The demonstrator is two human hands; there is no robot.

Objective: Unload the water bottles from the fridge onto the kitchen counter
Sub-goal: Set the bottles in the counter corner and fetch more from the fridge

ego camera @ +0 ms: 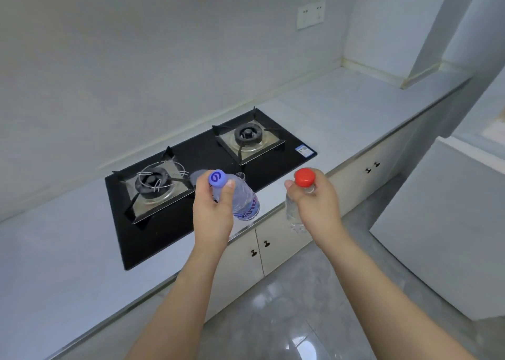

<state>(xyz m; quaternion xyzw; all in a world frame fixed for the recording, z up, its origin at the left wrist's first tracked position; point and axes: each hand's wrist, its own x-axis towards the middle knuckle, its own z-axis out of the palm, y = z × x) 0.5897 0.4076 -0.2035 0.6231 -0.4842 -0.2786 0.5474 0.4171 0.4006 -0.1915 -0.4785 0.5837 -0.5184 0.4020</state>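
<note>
Head view: I have a bottle in each hand, both carried at the front edge of the counter (341, 105), with the hob (196, 184) as my landmark. My left hand (213, 209) is wrapped round the neck and shoulder of the blue-cap bottle (246, 198), which hangs tilted over the hob's front rim, its base toward the counter edge. My right hand (317, 201) grips the red-cap bottle (293, 209) just under the cap; it hangs to the right of the hob, over the cupboard doors (276, 239) and not yet over the worktop. I cannot tell whether either base touches anything — I judge both are still in the air.

Handling, as I read it: both bottles look full of clear water, so moderately heavy for a neck grip, and thin plastic walls will flex if squeezed at the middle. The ribbed neck below the cap is the stiffest place to hold, which is where my fingers are. If they are cold from the fridge they could be slick with condensation, though I see no drops.

Next I would steer both onto bare worktop right of the hob — not on the black glass or the burner grates — and set each base flat before letting go, since a tilted full bottle tips easily.
</note>
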